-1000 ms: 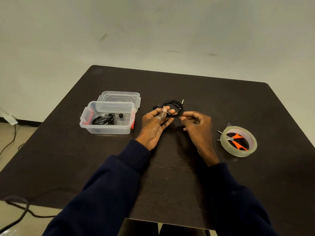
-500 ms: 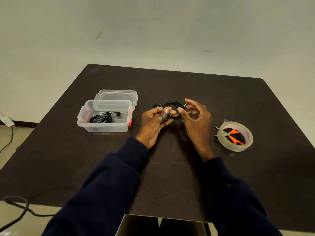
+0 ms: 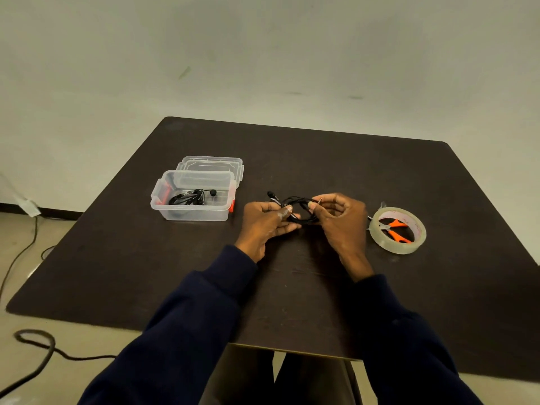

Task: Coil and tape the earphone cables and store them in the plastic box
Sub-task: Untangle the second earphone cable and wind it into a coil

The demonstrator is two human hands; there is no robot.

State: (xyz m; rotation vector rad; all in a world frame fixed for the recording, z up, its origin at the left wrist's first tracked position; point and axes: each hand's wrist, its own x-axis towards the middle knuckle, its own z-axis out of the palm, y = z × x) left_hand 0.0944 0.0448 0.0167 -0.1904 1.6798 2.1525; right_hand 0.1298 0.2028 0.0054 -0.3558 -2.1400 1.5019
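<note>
- Black and thin, the coiled earphone cable (image 3: 301,210) hangs between both hands just above the dark brown tabletop (image 3: 321,159), to the right of the clear plastic storage box (image 3: 193,200).
- The left hand (image 3: 267,222) has thumb and fingers pressed together on the coil's left side; two black earbuds (image 3: 270,194) stick out beyond its knuckles, toward the box.
- The right hand (image 3: 340,219) pinches the coil's right side between thumb and forefinger, its other fingers curled; a small metal plug tip (image 3: 320,200) seems to poke up by the forefinger, though it is too small to be sure.
- The box is open, and a second bundle of black earphone cable (image 3: 190,197) lies on its floor with one earbud toward the right wall.
- Its clear lid (image 3: 211,164) lies just behind it, touching the rear edge; an orange latch (image 3: 232,206) shows at the box's right end.
- Well to the right of the box, past the hands, a roll of clear adhesive tape (image 3: 397,230) lies flat, with small orange-handled scissors (image 3: 394,230) resting inside its ring.
- Dark navy sleeves (image 3: 187,317) cover both forearms.
</note>
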